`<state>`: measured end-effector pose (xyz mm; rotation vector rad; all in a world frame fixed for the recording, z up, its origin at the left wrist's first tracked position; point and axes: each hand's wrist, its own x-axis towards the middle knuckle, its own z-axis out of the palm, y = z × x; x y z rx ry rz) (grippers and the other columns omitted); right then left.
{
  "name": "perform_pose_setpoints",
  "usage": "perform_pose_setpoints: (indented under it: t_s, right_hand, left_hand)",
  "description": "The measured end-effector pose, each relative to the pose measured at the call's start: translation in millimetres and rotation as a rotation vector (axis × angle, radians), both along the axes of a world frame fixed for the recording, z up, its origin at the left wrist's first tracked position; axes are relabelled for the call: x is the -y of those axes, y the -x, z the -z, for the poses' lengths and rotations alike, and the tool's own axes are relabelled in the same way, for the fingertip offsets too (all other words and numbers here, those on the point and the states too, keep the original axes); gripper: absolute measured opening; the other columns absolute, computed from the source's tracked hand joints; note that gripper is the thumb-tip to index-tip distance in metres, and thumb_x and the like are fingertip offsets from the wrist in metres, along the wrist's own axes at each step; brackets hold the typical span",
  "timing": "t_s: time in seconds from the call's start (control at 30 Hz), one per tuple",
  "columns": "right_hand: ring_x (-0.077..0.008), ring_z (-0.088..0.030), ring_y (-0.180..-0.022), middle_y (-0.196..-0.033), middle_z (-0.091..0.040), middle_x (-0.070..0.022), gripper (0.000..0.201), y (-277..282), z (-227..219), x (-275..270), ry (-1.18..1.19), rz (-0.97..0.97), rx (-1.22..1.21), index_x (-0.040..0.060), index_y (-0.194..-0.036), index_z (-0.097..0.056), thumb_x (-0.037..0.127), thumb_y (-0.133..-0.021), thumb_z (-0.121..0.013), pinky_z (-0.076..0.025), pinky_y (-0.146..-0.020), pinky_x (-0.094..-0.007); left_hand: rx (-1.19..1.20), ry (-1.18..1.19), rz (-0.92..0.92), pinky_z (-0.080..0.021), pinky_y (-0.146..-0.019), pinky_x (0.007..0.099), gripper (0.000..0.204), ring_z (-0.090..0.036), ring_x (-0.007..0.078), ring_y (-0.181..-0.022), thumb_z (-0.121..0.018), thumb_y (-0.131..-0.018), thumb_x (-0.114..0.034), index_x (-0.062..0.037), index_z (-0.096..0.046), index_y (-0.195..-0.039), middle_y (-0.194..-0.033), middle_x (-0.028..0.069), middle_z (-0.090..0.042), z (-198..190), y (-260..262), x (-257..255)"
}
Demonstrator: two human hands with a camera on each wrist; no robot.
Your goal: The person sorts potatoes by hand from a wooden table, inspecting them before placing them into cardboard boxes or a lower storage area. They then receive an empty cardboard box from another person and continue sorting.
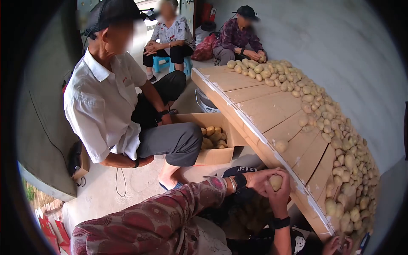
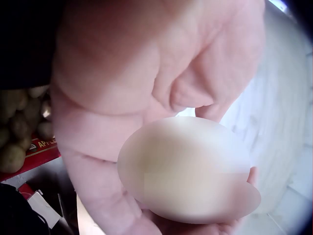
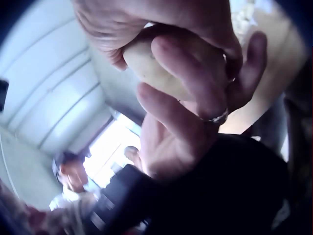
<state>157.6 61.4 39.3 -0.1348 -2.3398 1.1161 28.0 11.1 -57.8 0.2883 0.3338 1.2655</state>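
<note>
Both hands meet around a single pale potato (image 1: 276, 182) just off the near edge of the slatted table. My left hand (image 1: 258, 180), below a patterned sleeve and bracelet, grips it from one side. From the other, my right hand (image 1: 279, 199) holds it with fingers and thumb. In the right wrist view the right hand (image 3: 171, 17) covers the potato (image 3: 146, 66) from above, while the ringed left hand (image 3: 178, 137) wraps it from below. The left wrist view shows the left palm (image 2: 117, 73) close up, with the potato (image 2: 183, 166) blurred over.
Many potatoes (image 1: 335, 140) are heaped along the wooden table's (image 1: 272, 106) wall side; one potato (image 1: 281, 146) lies nearer the edge. A cardboard box (image 1: 212, 158) of potatoes stands beside a seated person (image 1: 102, 102). Another person's hands (image 1: 335, 245) show at lower right.
</note>
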Motion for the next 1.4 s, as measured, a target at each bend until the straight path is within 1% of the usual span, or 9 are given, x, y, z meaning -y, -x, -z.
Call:
perform_pose_setpoints:
  t_s: [0.07,0.37,0.6,0.7,0.83,1.03,1.2,1.3,1.4]
  right_hand:
    - [-0.0363,-0.048,-0.111,-0.119,-0.049,-0.0216,0.034,1,4,0,-0.064,-0.019,-0.027,0.0019,-0.107,-0.052,0.025,-0.083,-0.06,-0.038,-0.095,-0.0419]
    - [-0.0397,-0.035,-0.127,-0.136,-0.034,-0.0264,0.025,1,28,4,-0.057,-0.018,-0.003,0.0017,-0.101,-0.055,0.013,-0.08,-0.063,-0.029,-0.104,-0.0443]
    - [-0.0299,-0.043,-0.123,-0.137,-0.037,-0.0186,0.077,-11,21,4,0.029,0.157,-0.007,0.002,-0.141,-0.022,0.012,-0.078,-0.066,-0.04,-0.099,-0.038]
    - [-0.0186,-0.064,-0.088,-0.118,-0.054,-0.0115,0.052,-12,29,-10,0.989,-0.066,0.316,0.0076,-0.133,-0.037,0.022,-0.089,-0.06,-0.054,-0.068,-0.0282]
    - [-0.0152,-0.063,-0.079,-0.105,-0.06,-0.0043,0.046,-16,30,-18,1.207,-0.086,0.259,0.0108,-0.128,-0.043,0.039,-0.092,-0.052,-0.049,-0.063,-0.0219]
    - [-0.0132,-0.057,-0.088,-0.109,-0.059,-0.0042,0.031,-4,44,-19,0.69,0.092,0.168,0.0063,-0.112,-0.056,0.024,-0.088,-0.06,-0.048,-0.07,-0.0252]
    - [-0.0209,-0.057,-0.094,-0.11,-0.059,-0.0087,0.037,3,17,-3,0.378,0.073,-0.02,0.003,-0.107,-0.057,0.008,-0.074,-0.072,-0.046,-0.083,-0.0326]
    - [-0.0338,-0.055,-0.099,-0.106,-0.057,-0.013,0.05,1,-5,-3,-0.293,0.041,-0.101,0.0051,-0.112,-0.054,0.01,-0.066,-0.075,-0.046,-0.084,-0.0397]
    - [-0.033,-0.055,-0.099,-0.108,-0.056,-0.0132,0.05,4,-6,-8,-0.27,0.032,-0.128,0.0054,-0.111,-0.054,0.009,-0.066,-0.074,-0.046,-0.083,-0.0393]
  left_hand:
    - [-0.537,-0.198,-0.362,-0.051,-0.081,0.0358,0.06,-0.058,0.0181,-0.103,-0.043,-0.088,-0.063,-0.0125,-0.05,-0.12,-0.117,0.0075,-0.056,-42,-7,29]
    - [-0.188,-0.009,-0.287,-0.05,-0.081,0.0287,0.032,-0.058,0.0148,-0.093,-0.046,-0.096,-0.036,-0.007,-0.058,-0.104,-0.103,0.0035,-0.059,-40,-8,26]
    - [-0.105,-0.221,-0.466,-0.042,-0.096,0.0386,0.024,-0.054,0.0245,-0.107,-0.058,-0.088,-0.018,-0.0054,-0.053,-0.108,-0.107,0.0109,-0.057,-28,2,30]
    - [0.079,-0.325,-0.537,-0.04,-0.098,0.0426,0.014,-0.054,0.0263,-0.109,-0.057,-0.087,-0.016,-0.0071,-0.057,-0.098,-0.108,0.0114,-0.058,-18,15,25]
    - [-0.012,-0.265,-0.525,-0.041,-0.097,0.0415,0.015,-0.053,0.0256,-0.11,-0.058,-0.088,-0.02,-0.0072,-0.058,-0.096,-0.113,0.0112,-0.058,-17,14,25]
    - [-0.16,-0.068,-0.358,-0.046,-0.092,0.0341,0.036,-0.056,0.0174,-0.107,-0.05,-0.095,-0.029,-0.0065,-0.05,-0.123,-0.116,0.0058,-0.057,-24,-2,18]
    - [-0.059,0.06,-0.261,-0.049,-0.089,0.041,0.049,-0.057,0.026,-0.106,-0.049,-0.092,-0.048,-0.0078,-0.05,-0.12,-0.117,0.012,-0.057,-37,2,26]
    - [-0.098,0.099,-0.221,-0.052,-0.082,0.0426,0.057,-0.059,0.0263,-0.103,-0.041,-0.091,-0.057,-0.0093,-0.049,-0.121,-0.114,0.0117,-0.059,-45,-2,31]
    - [-0.048,-0.004,-0.127,-0.054,-0.076,0.0392,0.057,-0.062,0.0241,-0.097,-0.041,-0.091,-0.058,-0.0099,-0.051,-0.12,-0.111,0.0099,-0.061,-37,3,27]
